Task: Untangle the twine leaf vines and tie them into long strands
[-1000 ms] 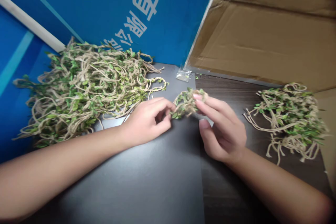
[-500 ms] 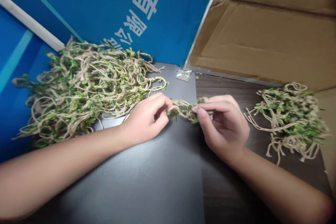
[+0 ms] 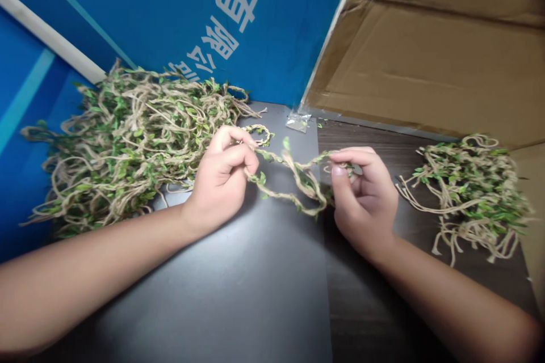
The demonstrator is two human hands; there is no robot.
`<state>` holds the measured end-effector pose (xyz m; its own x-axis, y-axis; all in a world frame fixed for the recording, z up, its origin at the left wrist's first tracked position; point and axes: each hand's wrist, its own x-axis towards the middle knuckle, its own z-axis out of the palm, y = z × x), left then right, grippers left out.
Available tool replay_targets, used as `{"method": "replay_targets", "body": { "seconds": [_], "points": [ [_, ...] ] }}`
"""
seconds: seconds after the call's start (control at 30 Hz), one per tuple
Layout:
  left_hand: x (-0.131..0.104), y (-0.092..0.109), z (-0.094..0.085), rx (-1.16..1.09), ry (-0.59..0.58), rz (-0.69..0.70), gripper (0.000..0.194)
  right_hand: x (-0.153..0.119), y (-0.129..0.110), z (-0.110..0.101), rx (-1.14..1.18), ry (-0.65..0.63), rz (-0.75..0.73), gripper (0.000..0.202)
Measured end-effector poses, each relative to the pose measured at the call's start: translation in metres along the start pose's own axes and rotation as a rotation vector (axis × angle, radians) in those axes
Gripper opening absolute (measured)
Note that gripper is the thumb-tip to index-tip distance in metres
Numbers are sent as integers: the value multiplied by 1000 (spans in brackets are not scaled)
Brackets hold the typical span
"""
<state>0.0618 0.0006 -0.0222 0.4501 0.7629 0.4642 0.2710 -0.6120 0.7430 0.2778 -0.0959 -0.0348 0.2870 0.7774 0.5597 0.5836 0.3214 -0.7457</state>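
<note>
A length of leafy twine garland [image 3: 293,199], braided tan cord with small green leaves, is stretched in loose loops between my two hands. My left hand [image 3: 223,173] pinches it at the left end, with strands leaving the fingers at two spots. On the other side, my right hand [image 3: 364,198] grips it between thumb and forefinger; part of the cord is hidden in the fingers. Close behind my left hand lies a large tangled heap of the same garlands [image 3: 140,136]. A smaller bundle of garlands [image 3: 472,193] rests to the right of my right hand.
Under my hands, a grey sheet [image 3: 204,300] meets a dark wood-grain surface [image 3: 366,312]. A small clear plastic packet [image 3: 298,122] lies at the back. Behind stand a blue printed panel [image 3: 281,39] and a cardboard sheet [image 3: 434,62]. A white pole [image 3: 51,34] slants at left.
My left hand has moved left and slightly up, away from my right hand. The compact twist of garland between them has opened into wider loops.
</note>
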Motion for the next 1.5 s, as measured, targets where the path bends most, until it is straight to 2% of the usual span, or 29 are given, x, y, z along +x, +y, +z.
{"method": "replay_targets", "body": {
  "seconds": [0.13,0.33,0.4,0.5,0.53,0.57,0.6,0.67,0.73,0.8,0.87,0.9,0.97,1.07,1.17,1.27,1.5],
  "points": [
    [-2,2,0,-11,33,-22,27,0,4,2,-61,-32,115,16],
    [-8,5,-4,-108,-74,85,34,4,9,1,-184,27,97,14],
    [-8,8,-7,-141,-214,179,33,5,11,0,-193,46,112,15],
    [-5,14,-9,-178,-645,384,23,6,13,0,-88,81,221,20],
    [-5,16,-9,-164,-757,439,18,6,14,0,-42,95,262,24],
    [-5,18,-8,-144,-809,483,14,7,15,0,0,110,297,27],
    [-6,19,-7,-127,-812,509,14,7,15,0,32,122,322,30],
    [-8,20,-5,-120,-763,539,18,8,14,0,60,116,344,31],
    [-9,19,-3,-102,-639,508,22,7,12,-1,48,79,338,33],
    [-10,15,-1,-26,-434,384,25,5,8,-2,22,30,315,36],
    [-8,10,0,64,-219,214,17,3,4,-4,0,-9,279,36],
    [-7,8,1,91,-140,142,14,3,2,-5,-2,-30,250,34],
    [-5,4,3,85,-38,35,23,2,-1,-5,8,-84,159,30],
    [-5,1,5,-29,31,-89,43,3,-4,-3,5,-187,13,23],
    [-6,3,5,-114,55,-129,60,2,-4,0,-81,-239,-25,14],
    [-6,5,5,-115,76,-88,68,0,-1,2,-211,-225,16,8],
    [-5,-2,0,137,112,59,79,0,6,3,-431,-321,-28,21]
  ]
}}
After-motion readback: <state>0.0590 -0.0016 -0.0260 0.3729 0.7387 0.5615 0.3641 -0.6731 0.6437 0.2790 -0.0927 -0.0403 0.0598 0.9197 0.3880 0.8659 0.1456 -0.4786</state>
